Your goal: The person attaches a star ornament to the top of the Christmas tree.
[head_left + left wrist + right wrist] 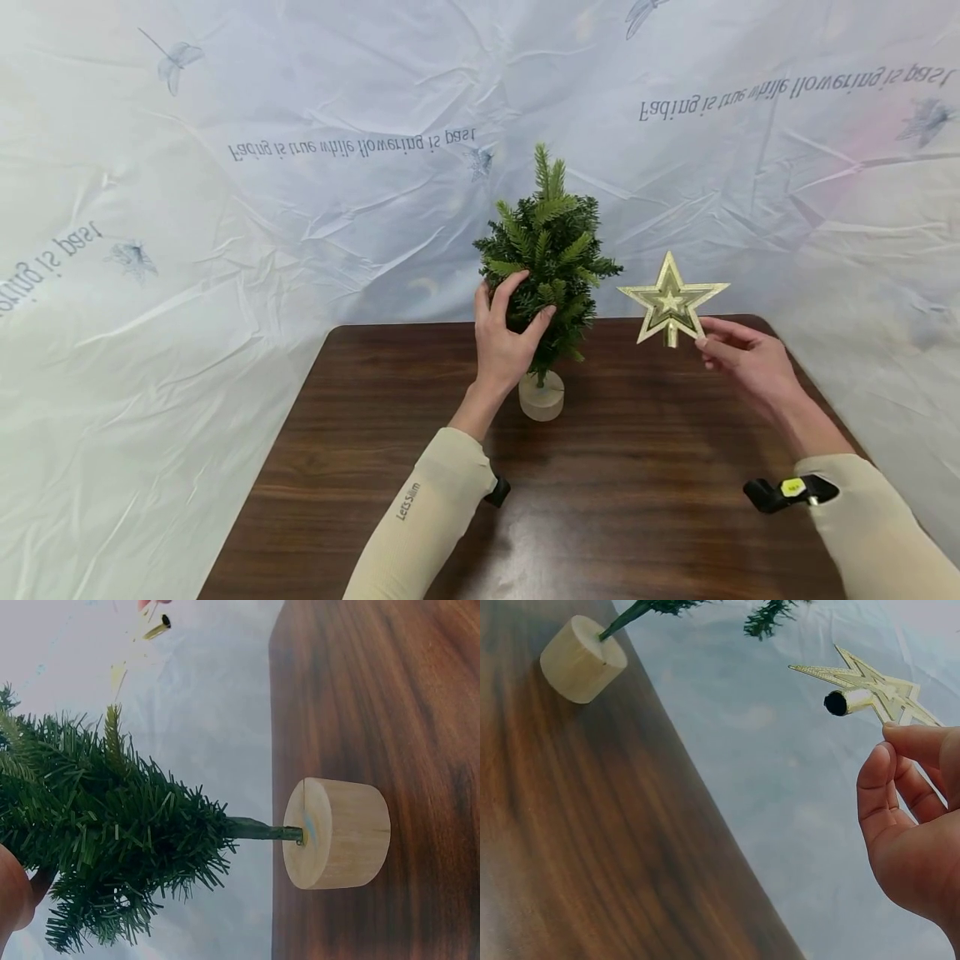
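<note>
Artificial tree (557, 237): one, small, conical; dense dark-green needles with brighter, yellow-green sprigs at the crown and front; thin green trunk (259, 829). Base (542, 400): short cylinder of pale wood, smooth-sided, a narrow slit in its upper face.

Star (670, 300): one, gold-coloured, five-pointed, thin openwork with a grainy, glittering border and a smaller star nested at centre; short shiny tube (671, 337) below, hollow, dark within.

Bench (637, 508): dark brown, wood-grained, softly glossy, far corners rounded. Cloth (360, 225): pale, creased, hung behind and at both sides, printed with blue-grey floral motifs and lettering, the latter upside down.

Placement: tree stands on the bench near the far edge, long axis upright, tip up. Star is held above the bench to the right of the tree, well apart from it; one point upward, tube downward, its axis near vertical.

Hands: left hand (504, 346) grips the tree's foliage at its left side, thumb and fingers spaced and curved about it; right hand (750, 367) pinches the star's lower right point between thumb and fingers. Sleeves (427, 508): cream, close-fitting, the left one lettered.
</note>
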Tool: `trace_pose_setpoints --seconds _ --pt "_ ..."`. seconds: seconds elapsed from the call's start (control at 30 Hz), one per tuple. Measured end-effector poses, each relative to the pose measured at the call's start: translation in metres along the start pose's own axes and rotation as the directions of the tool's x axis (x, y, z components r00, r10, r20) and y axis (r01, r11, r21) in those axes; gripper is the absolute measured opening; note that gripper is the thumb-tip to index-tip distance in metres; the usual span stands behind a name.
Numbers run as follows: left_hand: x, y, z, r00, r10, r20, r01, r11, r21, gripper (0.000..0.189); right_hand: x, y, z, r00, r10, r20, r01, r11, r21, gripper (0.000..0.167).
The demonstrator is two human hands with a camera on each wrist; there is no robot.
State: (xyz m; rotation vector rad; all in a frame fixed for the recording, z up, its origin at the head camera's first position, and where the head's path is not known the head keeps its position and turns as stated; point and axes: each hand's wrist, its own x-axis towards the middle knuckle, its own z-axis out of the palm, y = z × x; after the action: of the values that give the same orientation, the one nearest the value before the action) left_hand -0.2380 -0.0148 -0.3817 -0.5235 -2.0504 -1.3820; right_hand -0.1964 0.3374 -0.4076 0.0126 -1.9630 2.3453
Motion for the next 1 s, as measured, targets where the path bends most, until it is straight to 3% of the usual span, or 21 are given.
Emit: trace_pose_setpoints --seconds 0.67,1.0 --pt "-0.002 0.000 0.002 1.000 -0.025 -0.001 0.025 1.000 -0.012 0.055 0.013 -0.037 0.014 0.993 -0.105 0.051 0.091 0.969 0.230 0.037" --pt "-0.002 0.001 0.003 1.000 -0.025 -0.002 0.025 1.000 -0.012 0.054 0.020 -0.060 0.024 0.990 -0.130 0.059 0.112 0.961 0.251 0.038"
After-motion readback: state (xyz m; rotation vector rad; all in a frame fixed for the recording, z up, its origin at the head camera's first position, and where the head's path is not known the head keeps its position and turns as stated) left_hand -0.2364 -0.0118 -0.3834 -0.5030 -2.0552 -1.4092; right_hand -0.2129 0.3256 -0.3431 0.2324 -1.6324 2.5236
